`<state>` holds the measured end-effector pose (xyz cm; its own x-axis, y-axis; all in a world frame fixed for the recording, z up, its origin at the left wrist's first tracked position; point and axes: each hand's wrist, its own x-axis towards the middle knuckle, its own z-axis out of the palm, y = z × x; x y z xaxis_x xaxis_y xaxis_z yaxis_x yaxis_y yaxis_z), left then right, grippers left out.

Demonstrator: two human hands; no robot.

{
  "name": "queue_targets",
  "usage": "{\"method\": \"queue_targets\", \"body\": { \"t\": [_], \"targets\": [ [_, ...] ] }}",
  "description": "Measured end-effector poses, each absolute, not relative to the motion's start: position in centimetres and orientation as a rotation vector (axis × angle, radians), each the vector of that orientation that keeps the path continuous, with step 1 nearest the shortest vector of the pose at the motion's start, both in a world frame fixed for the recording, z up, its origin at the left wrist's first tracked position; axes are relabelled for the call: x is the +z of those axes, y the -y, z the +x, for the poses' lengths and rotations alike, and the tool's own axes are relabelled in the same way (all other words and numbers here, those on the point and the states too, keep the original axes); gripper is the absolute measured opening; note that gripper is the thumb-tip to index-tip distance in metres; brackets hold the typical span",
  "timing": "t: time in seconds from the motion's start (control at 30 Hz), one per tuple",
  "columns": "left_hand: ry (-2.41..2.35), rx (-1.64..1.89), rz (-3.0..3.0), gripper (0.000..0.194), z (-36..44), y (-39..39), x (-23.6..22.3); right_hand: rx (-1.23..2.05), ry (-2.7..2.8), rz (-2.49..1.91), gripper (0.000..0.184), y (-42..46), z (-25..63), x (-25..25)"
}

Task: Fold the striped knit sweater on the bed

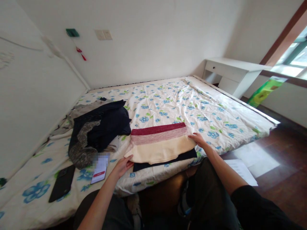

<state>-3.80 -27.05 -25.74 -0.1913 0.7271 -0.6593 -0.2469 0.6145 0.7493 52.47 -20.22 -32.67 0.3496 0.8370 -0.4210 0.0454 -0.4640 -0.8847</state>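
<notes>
A knitted sweater (160,147) with dark red, pink and cream bands lies folded near the front edge of the bed. My left hand (122,166) pinches its lower left corner between thumb and fingers. At the opposite edge, my right hand (198,139) grips the cream part on the right. A dark navy cloth (188,155) shows from underneath the sweater, along its front and right side; the rest of that cloth is hidden.
Left of the sweater is a heap of dark and grey clothes (105,124). Nearer me lie a black phone (62,183) and a lit phone (100,169). The bed (158,105) has a flowered sheet. A white desk (232,72) stands at the back right; papers (241,171) lie below the bed's right side.
</notes>
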Motion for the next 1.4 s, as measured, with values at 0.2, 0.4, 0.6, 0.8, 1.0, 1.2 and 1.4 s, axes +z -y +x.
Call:
{"method": "queue_targets", "body": {
  "t": [0.2,0.4,0.6,0.8,1.0,1.2,1.4],
  "targets": [
    [-1.565,1.033,0.311,0.021,-3.5,26.4,-26.2,1.386,0.886,-1.709,0.033,20.0,51.2,-31.6],
    [-1.682,1.108,0.245,0.009,-3.0,25.8,-26.6,1.348,0.86,-1.739,0.032,19.4,50.8,-32.1],
    [-1.651,1.193,0.263,0.017,-2.9,25.5,-26.4,1.436,0.812,-1.686,0.027,19.4,49.9,-30.9],
    [-1.648,1.241,0.265,0.019,-3.9,24.9,-25.8,1.478,0.823,-1.629,0.019,20.5,50.2,-29.6],
    [-1.646,1.073,0.266,0.018,-3.2,26.2,-26.0,1.448,0.967,-1.744,0.034,22.0,50.7,-29.8],
    [-1.502,0.795,0.394,0.018,-2.4,28.1,-25.7,1.667,0.896,-1.677,0.051,22.6,50.8,-29.8],
    [-1.466,0.689,0.572,0.015,0.1,29.6,-26.4,1.522,1.004,-1.842,0.054,22.7,51.2,-29.4]
  ]
}}
